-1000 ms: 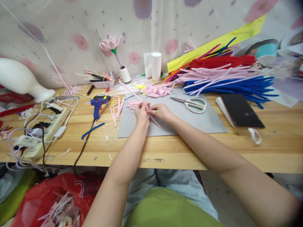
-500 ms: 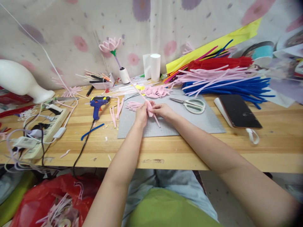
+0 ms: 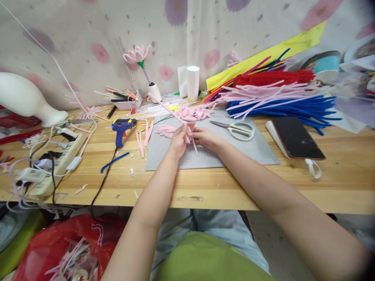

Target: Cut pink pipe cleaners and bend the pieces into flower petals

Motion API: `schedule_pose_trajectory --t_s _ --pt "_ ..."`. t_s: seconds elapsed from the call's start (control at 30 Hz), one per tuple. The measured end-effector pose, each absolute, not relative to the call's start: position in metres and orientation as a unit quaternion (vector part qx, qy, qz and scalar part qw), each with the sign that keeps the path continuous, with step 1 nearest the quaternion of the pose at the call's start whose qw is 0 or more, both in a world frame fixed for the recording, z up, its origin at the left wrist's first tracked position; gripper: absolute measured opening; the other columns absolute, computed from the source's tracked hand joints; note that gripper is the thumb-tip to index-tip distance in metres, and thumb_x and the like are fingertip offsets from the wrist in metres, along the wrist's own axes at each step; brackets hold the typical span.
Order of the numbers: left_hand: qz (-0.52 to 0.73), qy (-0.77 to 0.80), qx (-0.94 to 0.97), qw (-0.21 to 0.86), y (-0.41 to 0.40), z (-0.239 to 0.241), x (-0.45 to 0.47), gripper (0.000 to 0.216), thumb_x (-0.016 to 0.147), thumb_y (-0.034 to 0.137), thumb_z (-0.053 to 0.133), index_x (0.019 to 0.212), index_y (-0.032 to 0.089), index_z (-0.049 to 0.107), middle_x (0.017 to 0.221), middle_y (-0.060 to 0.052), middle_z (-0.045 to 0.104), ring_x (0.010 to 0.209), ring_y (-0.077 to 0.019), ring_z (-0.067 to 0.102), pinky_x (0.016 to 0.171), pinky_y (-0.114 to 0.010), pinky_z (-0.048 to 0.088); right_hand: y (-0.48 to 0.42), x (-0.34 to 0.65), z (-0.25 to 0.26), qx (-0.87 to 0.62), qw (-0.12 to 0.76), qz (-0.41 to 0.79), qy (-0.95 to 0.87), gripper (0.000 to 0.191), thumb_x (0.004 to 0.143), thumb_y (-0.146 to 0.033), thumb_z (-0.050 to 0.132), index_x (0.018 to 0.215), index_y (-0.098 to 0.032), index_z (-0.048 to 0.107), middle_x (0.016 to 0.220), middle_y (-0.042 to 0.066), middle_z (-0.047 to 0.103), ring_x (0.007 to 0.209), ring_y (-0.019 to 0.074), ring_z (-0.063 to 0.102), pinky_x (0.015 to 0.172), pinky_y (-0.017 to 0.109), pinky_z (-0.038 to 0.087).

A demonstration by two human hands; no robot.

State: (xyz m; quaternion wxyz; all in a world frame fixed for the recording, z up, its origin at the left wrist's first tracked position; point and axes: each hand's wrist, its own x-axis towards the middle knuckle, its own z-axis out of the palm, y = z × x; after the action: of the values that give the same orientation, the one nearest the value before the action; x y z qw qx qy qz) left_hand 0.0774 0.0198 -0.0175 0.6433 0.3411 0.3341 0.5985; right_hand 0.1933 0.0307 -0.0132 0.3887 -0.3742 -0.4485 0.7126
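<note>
At the centre of the frame, over a grey mat (image 3: 156, 158), the left hand (image 3: 178, 142) and right hand (image 3: 206, 137) are close together — both clamped on a pink fuzzy strip (image 3: 187, 136), its long end pointing to the upper left. Scissors (image 3: 230, 126) lie on the mat, right of the hands; short pink pieces (image 3: 164, 130) lie just left. Left of centre, a blue glue gun (image 3: 119, 136) rests on the wooden table (image 3: 211, 187).

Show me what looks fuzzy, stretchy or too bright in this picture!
Head view: the wrapped clutter at the far right looks smeary; head view: the right forearm looks stretched toward the dark bottom-right corner; head view: the white cylinder has a nearly washed-out top; head view: the pink chenille piece between left hand and right hand is soft, with details lost.
</note>
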Motion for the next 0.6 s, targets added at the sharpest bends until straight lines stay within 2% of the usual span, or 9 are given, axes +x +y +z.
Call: schedule_pose_trajectory --t_s 0.13,0.3,0.4,0.5,0.6 --pt "0.616 0.361 0.356 0.603 0.022 -0.024 0.076 0.019 0.074 0.037 0.065 0.078 0.018 0.068 0.092 -0.005 0.069 0.084 -0.0130 0.064 0.076 -0.024 0.047 0.028 0.189 -0.015 -0.390 0.382 0.684 -0.484 0.015 0.060 -0.023 0.073 0.066 -0.014 0.062 0.063 0.000 0.063 0.060 0.0102 0.057 0.065 0.026 0.049" --pt "0.613 0.393 0.418 0.544 0.022 -0.028 0.077 0.024 0.074 0.039 0.064 0.081 0.017 0.068 0.086 -0.006 0.069 0.084 -0.0163 0.062 0.078 -0.028 0.047 0.029 0.189 -0.013 -0.418 0.377 0.606 -0.562 0.018 0.060 -0.025 0.070 0.054 -0.012 0.059 0.051 -0.001 0.055 0.049 0.0081 0.049 0.055 0.023 0.041" --pt "0.658 0.478 0.443 0.377 0.018 -0.021 0.071 0.021 0.075 0.037 0.064 0.085 0.019 0.066 0.089 -0.006 0.066 0.088 -0.0158 0.060 0.082 -0.027 0.045 0.032 0.195 -0.010 -0.454 0.379 0.562 -0.578 0.020 0.061 -0.029 0.069 0.054 -0.013 0.059 0.049 -0.001 0.054 0.048 0.0082 0.046 0.051 0.023 0.035" --pt "0.681 0.522 0.482 0.177 0.012 -0.007 0.058 0.017 0.075 0.033 0.064 0.087 0.022 0.066 0.102 -0.007 0.062 0.104 -0.0184 0.054 0.094 -0.030 0.039 0.035 0.203 -0.008 -0.479 0.366 0.537 -0.590 0.021 0.061 -0.032 0.069 0.056 -0.013 0.061 0.049 -0.001 0.054 0.047 0.0079 0.044 0.049 0.023 0.031" --pt "0.637 0.519 0.559 0.112 0.009 0.007 0.045 0.010 0.073 0.029 0.067 0.081 0.025 0.069 0.109 -0.007 0.061 0.118 -0.0224 0.045 0.103 -0.035 0.030 0.037 0.212 -0.007 -0.465 0.318 0.532 -0.632 0.025 0.062 -0.037 0.068 0.056 -0.014 0.062 0.048 -0.002 0.052 0.045 0.0072 0.040 0.047 0.023 0.027"
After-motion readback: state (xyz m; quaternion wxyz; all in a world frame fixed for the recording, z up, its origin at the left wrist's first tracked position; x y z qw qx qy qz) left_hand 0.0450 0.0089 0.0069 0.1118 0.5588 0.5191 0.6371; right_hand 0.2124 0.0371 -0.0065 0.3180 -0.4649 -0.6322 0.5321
